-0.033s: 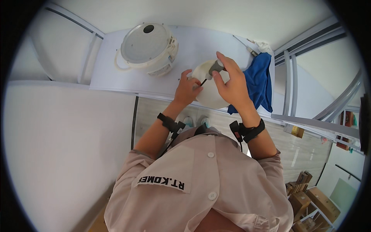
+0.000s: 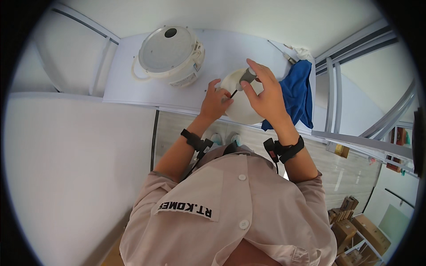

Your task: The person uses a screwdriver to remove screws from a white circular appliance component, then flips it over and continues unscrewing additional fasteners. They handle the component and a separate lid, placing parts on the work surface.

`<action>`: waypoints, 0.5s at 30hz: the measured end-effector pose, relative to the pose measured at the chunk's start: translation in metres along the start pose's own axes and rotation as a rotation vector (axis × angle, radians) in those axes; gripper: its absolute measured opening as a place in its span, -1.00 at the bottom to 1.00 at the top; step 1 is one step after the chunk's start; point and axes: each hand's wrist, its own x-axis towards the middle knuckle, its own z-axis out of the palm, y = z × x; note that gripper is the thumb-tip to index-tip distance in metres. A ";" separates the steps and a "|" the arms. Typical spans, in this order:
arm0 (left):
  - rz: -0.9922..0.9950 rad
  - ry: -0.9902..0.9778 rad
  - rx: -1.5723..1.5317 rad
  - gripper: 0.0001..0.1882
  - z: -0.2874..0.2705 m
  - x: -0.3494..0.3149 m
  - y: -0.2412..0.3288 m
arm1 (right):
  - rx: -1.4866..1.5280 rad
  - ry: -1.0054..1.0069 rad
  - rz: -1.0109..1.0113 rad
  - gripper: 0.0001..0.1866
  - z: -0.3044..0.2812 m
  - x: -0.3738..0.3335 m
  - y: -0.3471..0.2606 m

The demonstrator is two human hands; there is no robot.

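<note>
My right hand (image 2: 270, 97) is closed around the grey handle of a screwdriver (image 2: 246, 79), whose dark shaft slants down and to the left. Under it lies a round white shell-like part (image 2: 245, 111) at the table's front edge. The fingers of my left hand (image 2: 213, 103) grip the left side of that part, with the thumb beside the screwdriver's tip. What the tip touches is too small to make out. To the left stands a round white appliance (image 2: 165, 53), perhaps a rice cooker, with a greyish disc and a dark round hole on top.
A crumpled blue cloth (image 2: 298, 91) hangs over the table's (image 2: 222, 44) front edge at the right. Behind it lie a thin-shafted tool (image 2: 288, 58) and a white crumpled piece (image 2: 304, 54). Metal frame bars (image 2: 330, 93) rise on the right. Cardboard boxes (image 2: 370, 232) stand at lower right.
The screwdriver's handle and my right fingers have shifted very slightly to the left. My left hand and the white part are where they were.
</note>
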 end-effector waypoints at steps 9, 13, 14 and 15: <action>-0.025 -0.039 0.005 -0.74 0.001 0.005 0.003 | 0.133 -0.007 0.091 -0.34 0.004 -0.001 0.013; -0.083 -0.083 -0.020 -0.72 0.000 0.009 0.006 | 0.073 -0.002 0.028 -0.30 0.005 0.001 0.013; -0.090 -0.091 -0.016 -0.72 0.000 0.010 0.005 | 0.033 -0.022 0.053 -0.30 0.003 0.002 0.010; -0.097 -0.099 -0.011 -0.72 -0.001 0.010 0.004 | -0.006 -0.042 0.078 -0.29 0.002 0.003 0.006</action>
